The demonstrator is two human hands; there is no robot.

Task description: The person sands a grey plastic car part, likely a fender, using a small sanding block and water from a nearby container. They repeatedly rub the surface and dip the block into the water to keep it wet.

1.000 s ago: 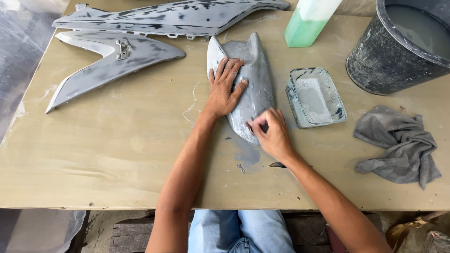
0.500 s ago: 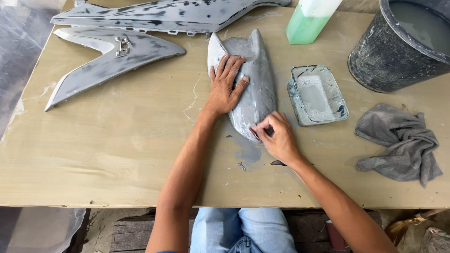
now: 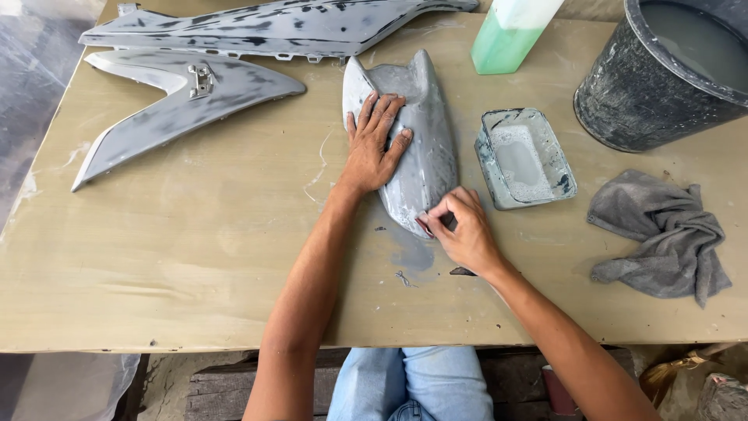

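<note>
- Under our left hand (image 3: 375, 144), in the head view, lies a grey moulded panel (image 3: 425, 156), long and tapered, resting flat on the bench (image 3: 195, 257); our palm and spread fingers (image 3: 374, 117) press down on its upper left half, released rather than curled, which we judge pins the piece so it does not slide.
- Just below and right of that hand, our right hand (image 3: 463, 230) sits at the panel's narrow lower tip. Its fingers (image 3: 440, 214) are pinched on a small dark abrasive piece (image 3: 425, 226) held against the panel's edge; most of that piece is hidden by the fingertips.
- Beneath the right hand a wet grey smear (image 3: 413, 256) darkens the bench, likely slurry from rubbing the surface wet.
- Right of the right-hand fingers, near but apart, stands a shallow rectangular tray (image 3: 561, 183) with cloudy water, within easy reach for dipping.
- Farther right lies a crumpled grey rag (image 3: 662, 234), and above it a dark bucket (image 3: 623, 101) holding murky water.
- Above the left-hand fingers stands a bottle of green liquid (image 3: 502, 47), only its lower part in view.
- Left of the left hand, well apart, two more grey panels lie: a swept V-shaped panel (image 3: 171, 109) and a long speckled panel (image 3: 273, 27) at the bench's far edge, set out of the working spot.
</note>
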